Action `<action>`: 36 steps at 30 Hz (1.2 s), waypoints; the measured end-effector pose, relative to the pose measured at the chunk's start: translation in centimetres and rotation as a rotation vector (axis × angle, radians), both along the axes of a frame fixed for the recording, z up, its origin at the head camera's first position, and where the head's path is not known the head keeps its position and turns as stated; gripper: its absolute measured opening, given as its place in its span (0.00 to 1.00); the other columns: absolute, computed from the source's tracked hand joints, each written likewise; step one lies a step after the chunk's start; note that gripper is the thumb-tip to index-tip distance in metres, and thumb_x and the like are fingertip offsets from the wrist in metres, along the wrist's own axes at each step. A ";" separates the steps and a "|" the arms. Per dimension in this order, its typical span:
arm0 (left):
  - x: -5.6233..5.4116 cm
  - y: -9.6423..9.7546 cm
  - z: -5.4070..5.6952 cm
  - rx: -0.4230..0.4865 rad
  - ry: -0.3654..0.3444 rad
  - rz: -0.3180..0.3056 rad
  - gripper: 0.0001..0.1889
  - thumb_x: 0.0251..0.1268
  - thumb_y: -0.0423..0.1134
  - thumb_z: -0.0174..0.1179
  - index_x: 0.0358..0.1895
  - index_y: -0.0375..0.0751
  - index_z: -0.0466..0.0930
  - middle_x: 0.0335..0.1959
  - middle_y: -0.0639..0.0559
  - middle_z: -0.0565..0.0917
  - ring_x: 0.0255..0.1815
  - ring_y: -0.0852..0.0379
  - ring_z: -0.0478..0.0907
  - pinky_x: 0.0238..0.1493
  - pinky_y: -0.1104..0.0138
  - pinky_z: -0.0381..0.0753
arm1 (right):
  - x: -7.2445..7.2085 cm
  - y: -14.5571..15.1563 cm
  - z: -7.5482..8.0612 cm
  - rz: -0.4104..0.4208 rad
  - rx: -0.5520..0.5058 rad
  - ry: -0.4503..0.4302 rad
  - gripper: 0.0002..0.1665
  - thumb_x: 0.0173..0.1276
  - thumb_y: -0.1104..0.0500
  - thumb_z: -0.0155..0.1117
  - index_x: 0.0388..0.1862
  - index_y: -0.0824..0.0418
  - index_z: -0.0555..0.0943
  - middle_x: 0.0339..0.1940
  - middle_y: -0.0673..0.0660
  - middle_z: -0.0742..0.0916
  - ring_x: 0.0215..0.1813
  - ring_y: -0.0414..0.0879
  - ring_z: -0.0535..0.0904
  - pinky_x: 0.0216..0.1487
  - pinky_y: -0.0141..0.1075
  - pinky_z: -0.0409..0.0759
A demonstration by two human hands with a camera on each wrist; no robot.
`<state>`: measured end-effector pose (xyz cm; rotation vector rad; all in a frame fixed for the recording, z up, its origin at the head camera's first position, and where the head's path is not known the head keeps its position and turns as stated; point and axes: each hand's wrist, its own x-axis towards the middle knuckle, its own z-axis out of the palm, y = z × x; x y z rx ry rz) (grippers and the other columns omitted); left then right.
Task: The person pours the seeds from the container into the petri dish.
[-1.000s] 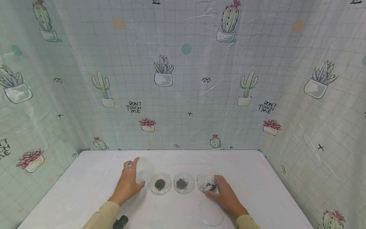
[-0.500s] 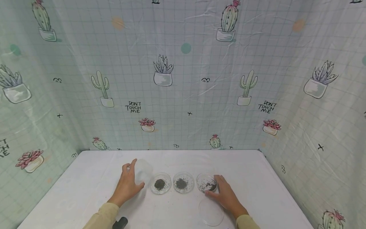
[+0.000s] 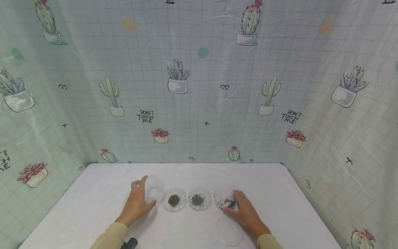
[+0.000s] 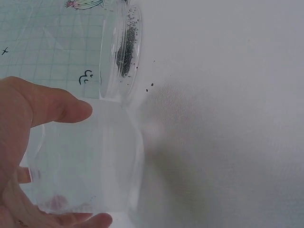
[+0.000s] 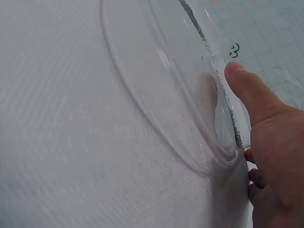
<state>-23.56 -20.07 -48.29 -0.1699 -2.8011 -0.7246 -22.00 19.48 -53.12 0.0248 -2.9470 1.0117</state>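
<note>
My left hand (image 3: 135, 204) grips a clear, cup-like container (image 4: 90, 161), thumb on one side and fingers on the other. In the head view this container is faint, to the left of the row of dishes. Beside it lies the left petri dish (image 3: 174, 200) with a dark, grainy heap. In the middle, another petri dish (image 3: 199, 199) holds grey-black grains and white bits. My right hand (image 3: 247, 212) holds the right petri dish (image 3: 221, 199) by its edge, thumb at the near side; white bits and dark grains lie inside.
A clear round lid (image 3: 229, 231) lies flat on the white table (image 3: 264, 180), in front of the right dish. Near the left sleeve shows the end of a dark, rounded object (image 3: 130, 243). A cactus-print curtain (image 3: 199, 103) encloses the table's back and sides.
My left hand, with the clear container, has shifted slightly left and toward the near edge. The right hand and the dishes stay in place.
</note>
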 end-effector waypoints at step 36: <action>1.0 5.7 1.9 -0.088 0.141 -0.260 0.48 0.48 0.56 0.72 0.73 0.48 0.59 0.71 0.45 0.65 0.71 0.44 0.63 0.68 0.42 0.65 | 0.2 1.1 0.2 0.031 -0.029 0.050 0.52 0.53 0.39 0.72 0.70 0.64 0.67 0.72 0.66 0.70 0.74 0.64 0.61 0.75 0.56 0.59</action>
